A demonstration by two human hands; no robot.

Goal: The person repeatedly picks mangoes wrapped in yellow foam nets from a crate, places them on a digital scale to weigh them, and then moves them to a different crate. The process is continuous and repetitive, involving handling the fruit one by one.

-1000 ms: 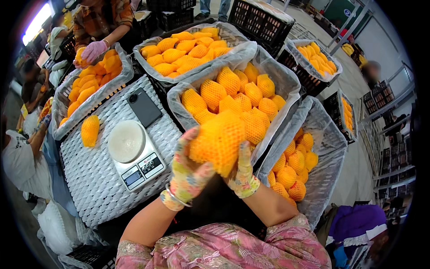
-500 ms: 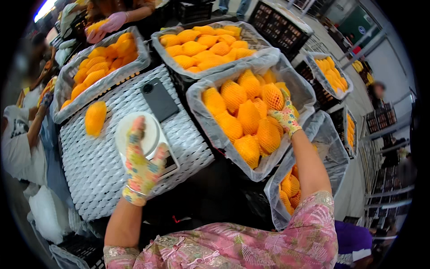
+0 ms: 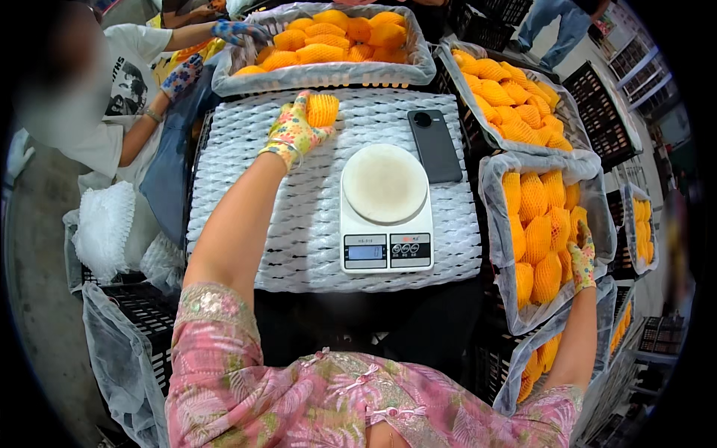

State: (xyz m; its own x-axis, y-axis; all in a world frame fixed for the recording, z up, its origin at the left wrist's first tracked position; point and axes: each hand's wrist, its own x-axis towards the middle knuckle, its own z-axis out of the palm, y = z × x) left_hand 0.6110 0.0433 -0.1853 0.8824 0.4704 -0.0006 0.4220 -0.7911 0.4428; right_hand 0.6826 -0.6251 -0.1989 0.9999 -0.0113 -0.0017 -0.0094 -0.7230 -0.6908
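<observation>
My left hand (image 3: pixel 293 136), in a floral glove, is closed on a mango (image 3: pixel 323 110) at the far side of the woven white surface (image 3: pixel 299 246). A white kitchen scale (image 3: pixel 386 187) with a round plate stands to its right, nothing on the plate. My right hand (image 3: pixel 583 260), gloved alike, reaches into a lined crate (image 3: pixel 523 322) on the right. Its fingers curl against a mango (image 3: pixel 578 220) at the crate's right side, partly hiding it. Several netted mangoes (image 3: pixel 536 231) fill that crate. Behind the scale's right edge lies a dark phone (image 3: pixel 435 147).
Lined crates of mangoes stand at the back (image 3: pixel 321 78), far right (image 3: pixel 515 104) and near right (image 3: pixel 534 373). At the left, a person with blue-patterned gloves (image 3: pixel 181 77) works close by. White foam nets (image 3: pixel 104 231) are heaped beside an empty-looking lined crate (image 3: pixel 123 351).
My view has swung left. My left hand has gone from above the scale to the mango beyond it and taken hold. The right hand stays in the same crate.
</observation>
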